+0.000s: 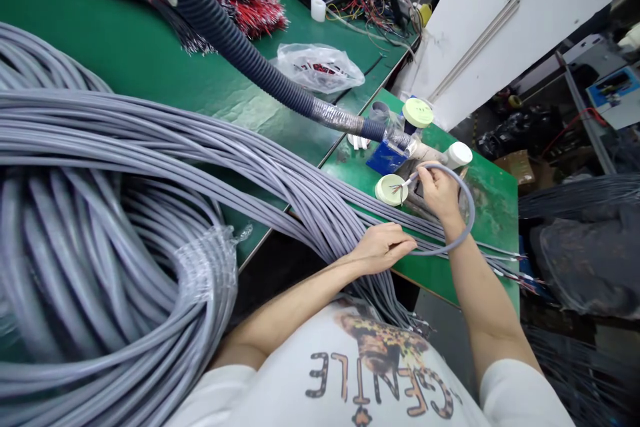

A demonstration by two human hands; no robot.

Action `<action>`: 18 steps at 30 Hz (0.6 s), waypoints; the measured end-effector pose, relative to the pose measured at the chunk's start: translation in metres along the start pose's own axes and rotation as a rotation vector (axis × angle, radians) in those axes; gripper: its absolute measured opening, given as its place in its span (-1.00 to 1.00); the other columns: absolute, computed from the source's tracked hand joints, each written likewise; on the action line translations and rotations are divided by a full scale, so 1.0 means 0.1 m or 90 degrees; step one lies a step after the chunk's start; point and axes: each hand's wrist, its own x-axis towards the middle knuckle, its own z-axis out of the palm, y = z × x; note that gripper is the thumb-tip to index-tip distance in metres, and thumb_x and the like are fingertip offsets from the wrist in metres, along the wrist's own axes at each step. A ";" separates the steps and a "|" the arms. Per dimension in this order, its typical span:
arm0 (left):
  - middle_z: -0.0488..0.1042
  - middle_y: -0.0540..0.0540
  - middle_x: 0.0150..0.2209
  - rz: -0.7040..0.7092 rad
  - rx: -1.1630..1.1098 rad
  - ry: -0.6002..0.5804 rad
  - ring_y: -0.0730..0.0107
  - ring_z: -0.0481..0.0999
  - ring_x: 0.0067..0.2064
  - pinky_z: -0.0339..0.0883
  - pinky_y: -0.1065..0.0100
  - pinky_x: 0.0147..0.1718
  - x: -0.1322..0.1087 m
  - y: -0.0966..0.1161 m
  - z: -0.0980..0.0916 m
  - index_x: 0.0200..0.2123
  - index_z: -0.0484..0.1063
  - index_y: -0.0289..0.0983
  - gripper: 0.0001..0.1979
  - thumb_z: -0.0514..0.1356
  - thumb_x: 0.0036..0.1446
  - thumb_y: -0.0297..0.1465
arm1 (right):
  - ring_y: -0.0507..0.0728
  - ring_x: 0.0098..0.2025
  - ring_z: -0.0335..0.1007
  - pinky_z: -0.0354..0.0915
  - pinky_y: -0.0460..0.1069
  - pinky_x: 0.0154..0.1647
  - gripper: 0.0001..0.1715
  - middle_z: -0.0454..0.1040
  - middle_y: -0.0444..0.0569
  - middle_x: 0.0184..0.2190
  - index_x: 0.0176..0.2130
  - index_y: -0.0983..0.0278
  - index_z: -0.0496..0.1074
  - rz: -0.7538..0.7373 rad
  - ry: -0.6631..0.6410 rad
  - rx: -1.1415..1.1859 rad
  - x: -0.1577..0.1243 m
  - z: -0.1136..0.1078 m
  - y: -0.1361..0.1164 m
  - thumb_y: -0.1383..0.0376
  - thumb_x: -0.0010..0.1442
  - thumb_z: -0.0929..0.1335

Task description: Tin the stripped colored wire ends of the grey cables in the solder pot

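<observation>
Grey cable coils (100,213) heap up left of the left hand (383,247), which lies with fingers together, pressed on a cable bundle (320,213). The right hand (440,190) pinches a looped grey cable (471,213) near its stripped end, coloured wires (400,191) fanning over a round white cap (385,190).

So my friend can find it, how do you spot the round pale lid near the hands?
Find the huge grey cable coil, then follow it right to the small green bench. By the right hand lies a round pale lid. Only this lid has thin coloured wires fanned across it.
</observation>
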 end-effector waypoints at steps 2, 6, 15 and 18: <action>0.51 -0.11 -0.43 -0.001 -0.005 0.004 0.42 0.42 -0.36 0.27 0.40 -0.30 0.00 -0.01 0.00 -0.26 0.56 -0.29 -0.66 0.02 0.30 -0.26 | 0.15 -0.25 0.45 0.33 0.03 -0.16 -0.68 0.53 -0.07 -0.33 -0.28 0.19 0.44 -0.006 -0.006 0.002 0.01 0.02 0.01 0.11 0.30 0.20; 0.52 -0.11 -0.42 -0.005 -0.005 0.001 0.41 0.42 -0.36 0.27 0.40 -0.30 -0.01 -0.01 0.01 -0.25 0.56 -0.29 -0.66 0.02 0.30 -0.26 | 0.15 -0.24 0.45 0.33 0.03 -0.15 -0.68 0.53 -0.07 -0.34 -0.28 0.20 0.44 -0.006 -0.008 0.011 0.02 0.04 0.01 0.12 0.30 0.20; 0.52 -0.12 -0.42 -0.009 -0.007 0.002 0.42 0.41 -0.38 0.27 0.40 -0.33 -0.01 0.00 -0.01 -0.26 0.56 -0.30 -0.66 0.03 0.29 -0.27 | 0.13 -0.24 0.46 0.34 0.04 -0.12 -0.71 0.53 -0.09 -0.33 -0.24 0.19 0.45 0.024 0.078 0.023 -0.05 -0.30 -0.01 0.14 0.29 0.22; 0.51 -0.11 -0.45 -0.012 -0.006 0.007 0.42 0.41 -0.38 0.27 0.39 -0.33 -0.01 -0.01 0.00 -0.27 0.56 -0.31 -0.68 0.05 0.28 -0.28 | 0.15 -0.22 0.47 0.35 0.05 -0.13 -0.72 0.53 -0.07 -0.32 -0.26 0.20 0.45 0.044 0.119 -0.011 -0.07 -0.46 0.16 0.14 0.29 0.22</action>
